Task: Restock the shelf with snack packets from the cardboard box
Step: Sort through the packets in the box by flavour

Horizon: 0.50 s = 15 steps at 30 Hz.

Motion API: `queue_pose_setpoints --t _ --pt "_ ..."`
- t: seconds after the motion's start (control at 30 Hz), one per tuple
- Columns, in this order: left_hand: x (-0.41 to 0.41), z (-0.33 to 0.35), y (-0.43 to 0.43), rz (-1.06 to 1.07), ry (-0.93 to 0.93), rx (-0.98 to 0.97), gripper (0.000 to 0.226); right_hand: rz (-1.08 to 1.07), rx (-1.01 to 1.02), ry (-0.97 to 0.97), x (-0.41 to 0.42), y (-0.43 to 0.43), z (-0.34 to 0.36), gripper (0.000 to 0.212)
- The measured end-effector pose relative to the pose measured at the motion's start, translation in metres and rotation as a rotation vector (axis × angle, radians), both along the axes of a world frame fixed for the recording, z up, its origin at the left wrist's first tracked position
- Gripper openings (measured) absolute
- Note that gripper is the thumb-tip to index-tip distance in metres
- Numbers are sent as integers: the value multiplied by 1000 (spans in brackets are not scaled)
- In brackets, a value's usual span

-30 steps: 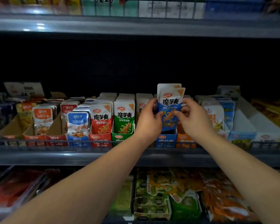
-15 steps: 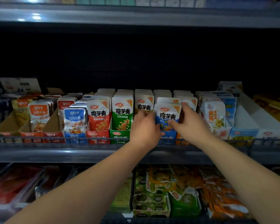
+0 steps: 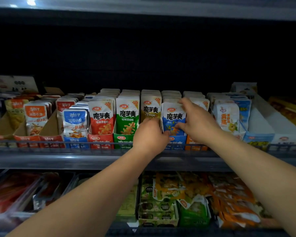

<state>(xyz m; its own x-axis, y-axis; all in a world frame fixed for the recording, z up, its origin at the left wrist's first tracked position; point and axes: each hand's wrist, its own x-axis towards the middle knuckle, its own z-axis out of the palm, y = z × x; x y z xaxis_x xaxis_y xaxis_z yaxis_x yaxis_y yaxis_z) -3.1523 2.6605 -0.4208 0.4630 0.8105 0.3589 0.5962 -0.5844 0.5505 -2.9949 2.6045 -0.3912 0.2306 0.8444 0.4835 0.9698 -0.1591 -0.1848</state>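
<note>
Both hands hold the blue snack packet (image 3: 172,117): my left hand (image 3: 149,134) curls against its left edge, and my right hand (image 3: 197,123) pinches its right side, fingers over the top. It stands upright in the blue tray (image 3: 177,141) on the shelf (image 3: 75,161), just past my wrists. More packets file back behind my fingers. Green packets (image 3: 127,115) stand left of my left hand.

Bare left forearm (image 3: 92,190); bare right forearm (image 3: 256,173) likewise.
</note>
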Motion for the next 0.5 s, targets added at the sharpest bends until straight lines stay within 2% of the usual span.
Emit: queue_pose_setpoints --t 0.1,0.17,0.3,0.5 --pt "1 4 1 7 -1 -56 53 -35 49 -114 1 5 1 70" --pt "2 5 1 9 12 -68 52 -30 42 -117 0 6 0 71" --pt "2 5 1 6 19 -78 53 10 -26 -12 1 8 1 84" --pt "2 4 0 -1 4 -80 55 -59 -28 -97 9 12 0 99"
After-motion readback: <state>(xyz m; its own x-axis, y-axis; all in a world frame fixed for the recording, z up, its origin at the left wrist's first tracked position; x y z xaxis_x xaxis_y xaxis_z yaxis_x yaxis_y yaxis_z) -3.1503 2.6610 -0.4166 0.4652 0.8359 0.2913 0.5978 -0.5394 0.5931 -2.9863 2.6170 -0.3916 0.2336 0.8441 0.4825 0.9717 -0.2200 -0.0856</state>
